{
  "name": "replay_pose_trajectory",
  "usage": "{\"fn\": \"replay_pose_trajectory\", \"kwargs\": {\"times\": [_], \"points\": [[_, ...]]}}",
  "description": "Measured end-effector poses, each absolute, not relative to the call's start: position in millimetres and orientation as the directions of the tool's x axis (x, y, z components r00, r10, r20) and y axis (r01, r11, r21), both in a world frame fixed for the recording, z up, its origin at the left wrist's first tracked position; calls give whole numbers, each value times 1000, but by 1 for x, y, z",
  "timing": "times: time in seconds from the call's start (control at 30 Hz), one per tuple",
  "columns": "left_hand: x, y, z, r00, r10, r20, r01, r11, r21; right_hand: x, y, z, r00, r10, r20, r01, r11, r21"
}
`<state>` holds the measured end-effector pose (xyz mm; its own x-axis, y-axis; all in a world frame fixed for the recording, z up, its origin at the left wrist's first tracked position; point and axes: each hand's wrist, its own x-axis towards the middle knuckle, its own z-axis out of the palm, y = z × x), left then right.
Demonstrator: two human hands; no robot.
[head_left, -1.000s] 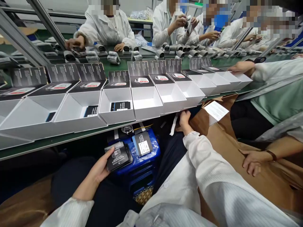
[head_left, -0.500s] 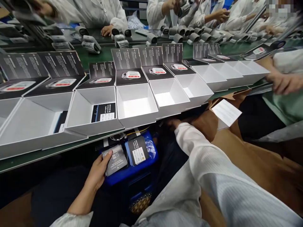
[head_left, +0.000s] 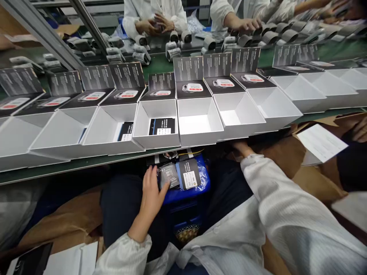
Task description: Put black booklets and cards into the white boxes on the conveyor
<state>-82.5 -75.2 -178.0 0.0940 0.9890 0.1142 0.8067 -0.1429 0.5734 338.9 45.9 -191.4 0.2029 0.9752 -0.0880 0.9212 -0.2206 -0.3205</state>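
1. Placing the left hand (head_left: pixel 153 189) at the blue crate's (head_left: pixel 204 179) left side, parting thumb and fingers around the grey leaflet stack (head_left: pixel 169 175) atop it.
2. Extending the right hand (head_left: pixel 242 148) right of the crate; being unable to tell its hidden fingers' state.
3. Observing labelled dark cards (head_left: pixel 189 173) on the crate, open white boxes (head_left: pixel 197 135) beyond.

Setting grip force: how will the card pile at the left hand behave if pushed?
The card pile probably won't roll, since it lies flat. Its pale sheen suggests a smooth, perhaps slippery face. Low and broad, it'd likely slide rather than tip.
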Motion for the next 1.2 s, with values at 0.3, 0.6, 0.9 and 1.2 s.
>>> {"fn": "replay_pose_trajectory", "kwargs": {"times": [0.3, 0.6, 0.9, 1.2], "points": [[-92, -99, -160, 496, 867, 46, 857, -497, 138, 171, -95, -147, -545, 819, 179, 803, 571, -169], [-103, -106, -167, 435, 836, 335, 784, -535, 316, 155, -103, -145, -546, 838, 7, 832, 543, -118], [-107, -127, -124, 180, 760, 625, 631, -576, 519, 145, -113, -139, -499, 867, -9, 862, 495, -109], [-101, -163, -109, 264, 758, 596, 563, -623, 543, 155, -104, -112, -379, 924, 54, 831, 366, -419]]}}
